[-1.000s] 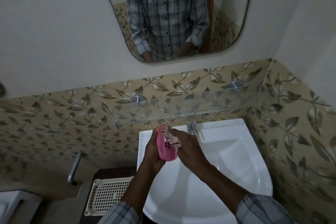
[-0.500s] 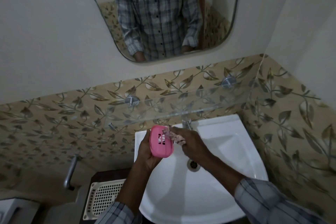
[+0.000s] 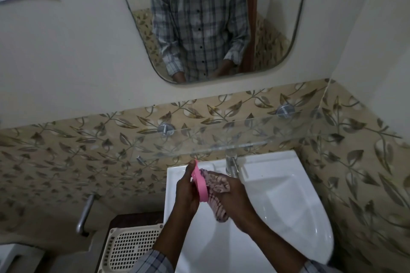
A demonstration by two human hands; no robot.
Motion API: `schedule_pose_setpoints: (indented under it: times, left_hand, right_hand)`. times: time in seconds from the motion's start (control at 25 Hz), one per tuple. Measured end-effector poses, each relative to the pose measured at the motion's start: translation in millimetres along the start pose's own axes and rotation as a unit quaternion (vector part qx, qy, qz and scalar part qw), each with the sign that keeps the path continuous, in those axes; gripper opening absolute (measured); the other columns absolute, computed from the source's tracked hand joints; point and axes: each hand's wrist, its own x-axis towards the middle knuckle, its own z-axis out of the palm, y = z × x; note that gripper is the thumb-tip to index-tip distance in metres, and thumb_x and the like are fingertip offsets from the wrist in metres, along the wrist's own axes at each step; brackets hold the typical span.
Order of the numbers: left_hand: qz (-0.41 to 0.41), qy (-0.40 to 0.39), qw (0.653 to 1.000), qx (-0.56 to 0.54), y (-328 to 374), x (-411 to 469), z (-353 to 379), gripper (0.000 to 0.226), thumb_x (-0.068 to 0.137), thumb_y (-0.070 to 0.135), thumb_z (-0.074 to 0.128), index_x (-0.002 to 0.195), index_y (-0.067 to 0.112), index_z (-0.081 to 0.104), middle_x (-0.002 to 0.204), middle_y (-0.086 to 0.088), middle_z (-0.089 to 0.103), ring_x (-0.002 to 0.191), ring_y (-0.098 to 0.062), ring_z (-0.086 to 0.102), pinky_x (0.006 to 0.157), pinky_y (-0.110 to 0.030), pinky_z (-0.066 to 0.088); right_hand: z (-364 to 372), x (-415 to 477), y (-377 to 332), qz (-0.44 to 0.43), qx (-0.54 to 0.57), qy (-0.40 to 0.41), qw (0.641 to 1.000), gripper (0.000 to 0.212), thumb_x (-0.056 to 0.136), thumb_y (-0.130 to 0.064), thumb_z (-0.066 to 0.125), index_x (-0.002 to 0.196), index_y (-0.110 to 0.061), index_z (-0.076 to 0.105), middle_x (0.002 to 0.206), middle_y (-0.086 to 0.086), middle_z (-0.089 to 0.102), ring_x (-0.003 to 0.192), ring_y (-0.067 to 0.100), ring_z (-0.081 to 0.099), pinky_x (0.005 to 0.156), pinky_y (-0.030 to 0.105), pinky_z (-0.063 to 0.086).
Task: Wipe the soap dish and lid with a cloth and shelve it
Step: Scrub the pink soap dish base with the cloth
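Left hand [image 3: 185, 193] grips the pink soap dish [image 3: 200, 186] on edge over the sink [image 3: 284, 184], inner face turned toward the right hand [image 3: 235, 199], probably so drips fall in the basin. Right hand clutches the bunched cloth [image 3: 214, 186] against that face. Dish or lid: cannot tell, dim view. Beyond, the glass shelf [image 3: 255, 135], its likely destination.

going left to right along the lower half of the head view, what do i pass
metal bar → cream perforated basket → left hand → pink soap dish → cloth → right hand → leaf-patterned side wall
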Motion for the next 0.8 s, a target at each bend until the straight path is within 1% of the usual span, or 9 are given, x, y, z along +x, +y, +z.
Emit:
schedule_pose_setpoints:
  times: [0.08,0.2,0.28,0.36,0.44,0.52,0.64,0.72,0.8]
  left_hand:
    - [0.023,-0.006,1.000,-0.011,5.6,1.4,-6.1,0.047,0.083,0.036,0.073,0.117,0.005,0.066,0.093,-0.014,0.077,0.087,-0.027,0.075,0.078,-0.042,0.060]
    - [0.008,-0.043,0.999,0.021,8.8,-1.3,-15.1,0.049,0.074,0.039,0.073,0.105,0.002,0.069,0.078,-0.015,0.075,0.067,-0.025,0.073,0.059,-0.036,0.060]
    - [-0.002,-0.061,0.996,0.063,5.5,-3.2,-15.4,0.051,0.073,0.045,0.074,0.100,0.002,0.072,0.077,-0.016,0.073,0.066,-0.027,0.072,0.059,-0.036,0.059]
    - [0.001,-0.077,0.990,0.115,-0.1,-4.2,-12.9,0.053,0.083,0.048,0.068,0.108,0.002,0.071,0.088,-0.019,0.073,0.075,-0.030,0.072,0.068,-0.040,0.060]
    - [0.016,-0.079,0.984,0.158,-6.1,-7.2,-8.2,0.054,0.089,0.048,0.065,0.115,0.001,0.069,0.100,-0.024,0.071,0.087,-0.037,0.070,0.084,-0.051,0.058]
    - [0.050,-0.031,0.979,0.194,-10.0,-11.1,-5.9,0.057,0.082,0.051,0.071,0.108,0.000,0.071,0.098,-0.022,0.073,0.087,-0.037,0.070,0.089,-0.052,0.057]
    - [0.130,0.062,0.972,0.187,-15.6,-9.0,-1.4,0.051,0.075,0.047,0.077,0.090,-0.001,0.072,0.085,-0.023,0.074,0.076,-0.034,0.069,0.076,-0.046,0.057]
    - [0.164,0.135,0.962,0.173,-17.6,-6.0,1.2,0.042,0.081,0.042,0.076,0.076,0.000,0.071,0.073,-0.020,0.072,0.067,-0.029,0.066,0.063,-0.035,0.053]
    - [0.183,0.195,0.952,0.148,-18.8,-3.0,2.4,0.043,0.085,0.043,0.072,0.068,0.003,0.070,0.066,-0.015,0.072,0.059,-0.025,0.066,0.058,-0.030,0.052]
  right_hand:
    - [-12.8,11.0,1.8,0.035,0.149,0.048,0.987,0.020,0.090,-0.015,0.067,0.105,-0.025,0.076,0.099,0.003,0.079,0.088,0.022,0.077,0.073,0.036,0.063]
    - [-27.8,37.0,5.5,0.166,0.220,0.150,0.949,0.018,0.088,-0.004,0.067,0.105,-0.007,0.071,0.091,0.018,0.078,0.081,0.035,0.076,0.076,0.050,0.062]
    - [-27.8,47.7,5.0,0.207,0.246,0.147,0.935,0.021,0.085,0.003,0.065,0.107,0.004,0.068,0.092,0.026,0.075,0.079,0.039,0.074,0.078,0.054,0.060]
    - [-26.9,51.3,3.6,0.232,0.239,0.104,0.937,0.021,0.081,0.001,0.069,0.102,0.007,0.069,0.082,0.023,0.075,0.069,0.035,0.073,0.065,0.045,0.062]
    - [-24.8,49.5,0.2,0.249,0.188,0.055,0.949,0.020,0.081,-0.009,0.072,0.094,0.005,0.070,0.069,0.015,0.074,0.056,0.029,0.070,0.050,0.032,0.055]
    - [-21.2,48.6,-2.0,0.226,0.091,0.052,0.968,0.027,0.085,-0.022,0.072,0.098,0.002,0.070,0.073,0.012,0.074,0.059,0.027,0.070,0.051,0.031,0.053]
    - [-20.1,42.0,-9.2,0.109,-0.111,0.156,0.975,0.025,0.094,-0.031,0.062,0.110,-0.012,0.064,0.101,0.005,0.071,0.089,0.025,0.069,0.074,0.037,0.057]
    - [-17.6,31.2,-13.8,0.062,-0.160,0.154,0.973,0.022,0.098,-0.033,0.056,0.099,-0.014,0.067,0.093,0.003,0.071,0.085,0.022,0.068,0.070,0.037,0.057]
    - [-11.4,19.5,-11.2,0.062,-0.195,0.096,0.974,0.021,0.093,-0.035,0.064,0.102,-0.016,0.067,0.091,0.000,0.071,0.080,0.017,0.069,0.060,0.025,0.055]
